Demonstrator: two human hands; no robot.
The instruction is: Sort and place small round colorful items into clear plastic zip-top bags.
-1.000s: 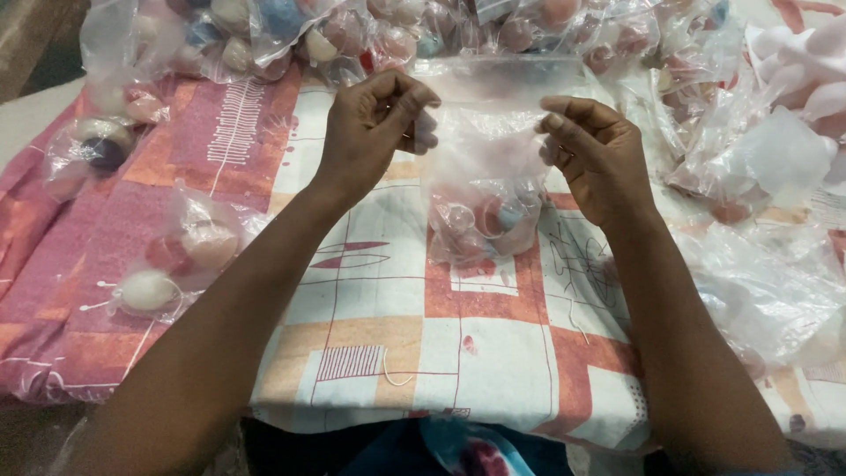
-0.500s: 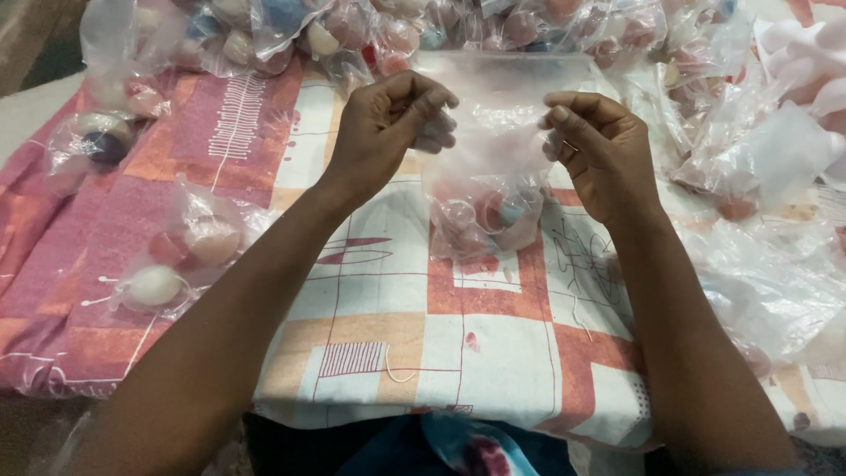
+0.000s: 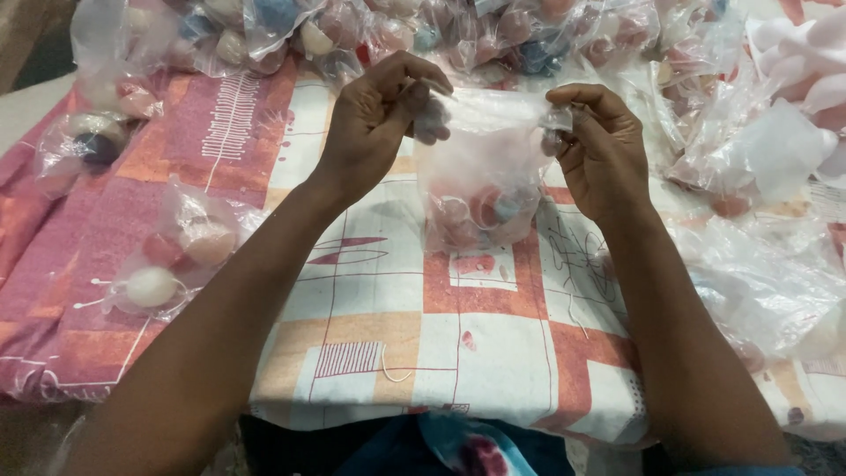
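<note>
- Left hand [image 3: 374, 119] is pinching the left end of the mouth of a clear plastic bag [image 3: 480, 167], thumb and forefinger closed on the film, remaining fingers curled in.
- Right hand [image 3: 599, 145] is gripping the right end of the same mouth, fingertips clamped on the film; the top edge is running taut between the two hands.
- The bag is hanging above the worktop, just clear of the patterned cloth [image 3: 493, 335]; small balls [image 3: 485, 210], pink, reddish and one bluish, are sitting bunched in its bottom.
- Step in hand, as a judgement: the filled bag's mouth is being drawn straight, likely for closing or sealing. The next move calls for keeping both pinches level so the two film layers are meeting evenly and the balls are staying low.
- Outward: a filled bag [image 3: 172, 256] with a white and pink balls is lying to the left on the cloth; a heap of filled bags [image 3: 352, 31] is lining the far edge; crumpled empty bags [image 3: 767, 273] are lying to the right.
</note>
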